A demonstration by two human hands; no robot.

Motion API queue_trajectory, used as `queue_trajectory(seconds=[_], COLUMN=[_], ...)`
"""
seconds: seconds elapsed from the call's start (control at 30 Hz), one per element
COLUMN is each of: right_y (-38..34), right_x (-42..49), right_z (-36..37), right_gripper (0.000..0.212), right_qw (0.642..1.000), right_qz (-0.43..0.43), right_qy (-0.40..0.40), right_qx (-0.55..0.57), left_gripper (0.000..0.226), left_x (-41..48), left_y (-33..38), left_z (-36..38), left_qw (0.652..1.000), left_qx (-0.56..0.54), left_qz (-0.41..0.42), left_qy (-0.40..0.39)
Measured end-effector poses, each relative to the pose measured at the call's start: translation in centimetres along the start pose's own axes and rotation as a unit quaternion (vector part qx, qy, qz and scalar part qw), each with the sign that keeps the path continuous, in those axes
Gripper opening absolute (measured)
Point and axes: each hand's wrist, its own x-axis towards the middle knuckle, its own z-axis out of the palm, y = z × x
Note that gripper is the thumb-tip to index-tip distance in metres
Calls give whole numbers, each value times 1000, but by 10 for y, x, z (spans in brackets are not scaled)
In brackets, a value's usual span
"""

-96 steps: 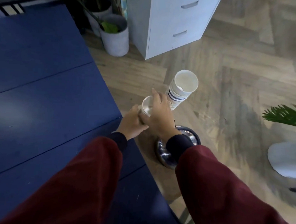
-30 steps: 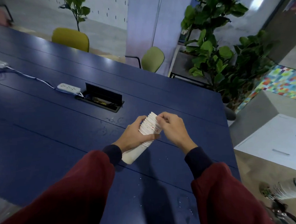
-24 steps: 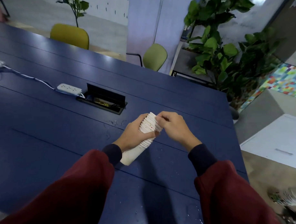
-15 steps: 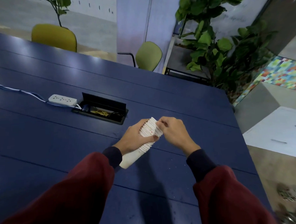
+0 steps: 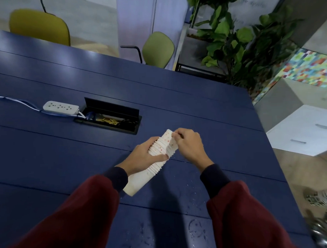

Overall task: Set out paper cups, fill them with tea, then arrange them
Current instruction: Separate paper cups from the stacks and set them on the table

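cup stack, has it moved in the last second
No: the cup stack sits the same way off the cable box, to its right and nearer; only the camera shifted.

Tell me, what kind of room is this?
Most likely an office meeting room. There is a long blue table with a built-in cable box and a power strip, a green chair at its far side, and a white drawer cabinet nearby.

1. A dark blue plank counter point(image 5: 49, 155) fills most of the view, with water droplets point(image 5: 195, 225) on its near part.
2. A white power strip point(image 5: 60, 107) lies at the far left, its cord trailing left.
3. Just right of it, a black cable hatch point(image 5: 110, 117) stands open.
4. Beyond the far edge stand a mustard chair point(image 5: 38, 26), a green chair point(image 5: 158, 49) and a leafy plant point(image 5: 239, 43).
5. A white drawer cabinet point(image 5: 304, 132) stands at right.
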Motion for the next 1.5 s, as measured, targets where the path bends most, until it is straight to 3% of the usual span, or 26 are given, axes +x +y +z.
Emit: queue_trajectory(seconds=[0.1,0.17,0.33,0.57,0.73,0.8,0.87,0.93,1.17,1.37,1.5], right_y=[9,20,53,84,71,55,44,39,37,26,17], right_x=[11,18,28,39,18,5,-9,-20,-32,-21,-9], right_z=[-2,-1,17,40,48,57,69,82,87,73,73], right_gripper=[25,22,13,16,29,23,12,18,25,29,33], right_qw=[995,992,985,967,981,984,992,998,976,985,992], right_qz=[18,18,28,54,68,32,-6,-15,41,18,-1], right_qy=[103,125,66,13,119,155,124,59,-32,-77,-15], right_qx=[-5,-30,-154,-249,-135,-78,-11,26,213,152,125], left_gripper=[52,62,78,60,59,60,57,52,45,41,46], left_x=[-3,-3,3,12,19,20,18,15,-2,-12,-12], left_y=[-14,-23,-36,-49,-52,-51,-50,-50,-43,-40,-39], left_z=[-10,-15,-18,-16,-8,-3,3,6,1,-5,-9], left_qw=[1000,998,996,991,991,992,993,993,995,993,991], left_qx=[1,-3,-10,-47,-48,-40,-36,-32,-19,-64,-81], left_qz=[-29,-51,-80,-115,-123,-119,-115,-110,-100,-101,-102], left_qy=[4,21,42,44,31,25,14,7,-2,-17,-5])
